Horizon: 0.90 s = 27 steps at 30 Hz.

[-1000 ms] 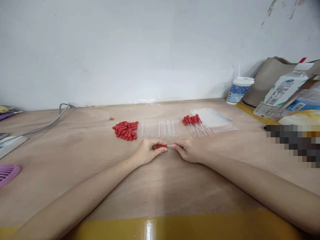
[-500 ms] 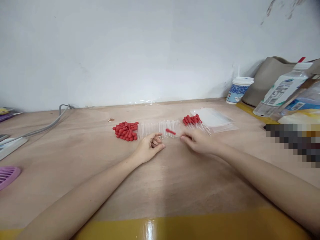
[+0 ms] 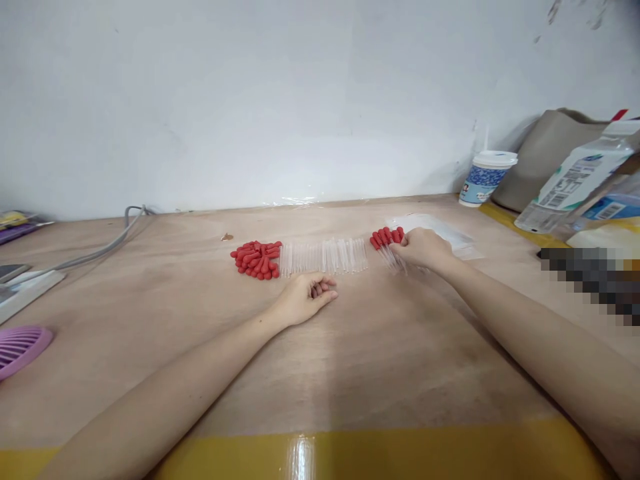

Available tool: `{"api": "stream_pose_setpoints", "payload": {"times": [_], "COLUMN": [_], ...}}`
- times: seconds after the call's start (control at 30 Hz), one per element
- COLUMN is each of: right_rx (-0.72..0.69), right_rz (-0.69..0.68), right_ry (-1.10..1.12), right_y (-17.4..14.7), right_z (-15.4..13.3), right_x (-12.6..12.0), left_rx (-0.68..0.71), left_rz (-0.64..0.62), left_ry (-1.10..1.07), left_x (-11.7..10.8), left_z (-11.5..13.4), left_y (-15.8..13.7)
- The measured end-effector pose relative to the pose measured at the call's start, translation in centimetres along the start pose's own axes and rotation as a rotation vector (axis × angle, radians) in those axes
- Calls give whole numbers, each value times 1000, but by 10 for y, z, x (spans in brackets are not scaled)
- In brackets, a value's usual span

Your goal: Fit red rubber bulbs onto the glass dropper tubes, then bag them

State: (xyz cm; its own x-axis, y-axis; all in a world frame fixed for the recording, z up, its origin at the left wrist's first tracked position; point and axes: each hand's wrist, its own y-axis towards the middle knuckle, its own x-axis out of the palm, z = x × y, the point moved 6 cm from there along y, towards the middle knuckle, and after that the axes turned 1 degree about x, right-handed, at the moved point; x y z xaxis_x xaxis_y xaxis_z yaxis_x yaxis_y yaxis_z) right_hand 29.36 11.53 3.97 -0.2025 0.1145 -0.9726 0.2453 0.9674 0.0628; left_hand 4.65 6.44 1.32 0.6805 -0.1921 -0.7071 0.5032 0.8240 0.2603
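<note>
My left hand (image 3: 307, 298) rests on the table, its fingers loosely curled, thumb apart, and nothing visible in it. Just beyond it lies a row of clear thin tubes (image 3: 325, 257), side by side. A heap of red rubber bulbs (image 3: 257, 260) touches the left end of that row. To the right, my right hand (image 3: 425, 247) is closed at a group of droppers (image 3: 386, 239), clear tubes with red bulbs on their ends. Thumb and index finger pinch at a dropper there; the fingers partly hide it.
Clear plastic bags (image 3: 445, 230) lie behind my right hand. At the back right stand a paper cup (image 3: 483, 180), a plastic bottle (image 3: 575, 177) and a grey bag (image 3: 533, 153). A grey cable (image 3: 107, 248) and a purple slotted object (image 3: 25, 350) are at the left.
My right hand has moved right with a dropper, from beside the tube row to the dropper group. The red bulb over the tubes is gone from there. My left hand has barely moved.
</note>
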Motion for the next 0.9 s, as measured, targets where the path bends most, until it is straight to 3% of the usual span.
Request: {"api": "stream_pose_setpoints", "payload": {"times": [0.2,0.43,0.63,0.9], "right_rx": [-68,-188,-75,-76], "right_rz": [44,15,-35,-73], "right_ry": [-27,24,-53,-46], "right_y": [-5,-9,5,17], "right_z": [-7,-46,-63,-76], "right_x": [-3,15,24,38], "left_rx": [13,21,29,38], "left_rz": [4,5,4,-2], "left_ry": [14,23,26,18], "left_x": [0,0,0,0], "left_z": [0,2,2,2], "left_y": [0,0,0,0]}}
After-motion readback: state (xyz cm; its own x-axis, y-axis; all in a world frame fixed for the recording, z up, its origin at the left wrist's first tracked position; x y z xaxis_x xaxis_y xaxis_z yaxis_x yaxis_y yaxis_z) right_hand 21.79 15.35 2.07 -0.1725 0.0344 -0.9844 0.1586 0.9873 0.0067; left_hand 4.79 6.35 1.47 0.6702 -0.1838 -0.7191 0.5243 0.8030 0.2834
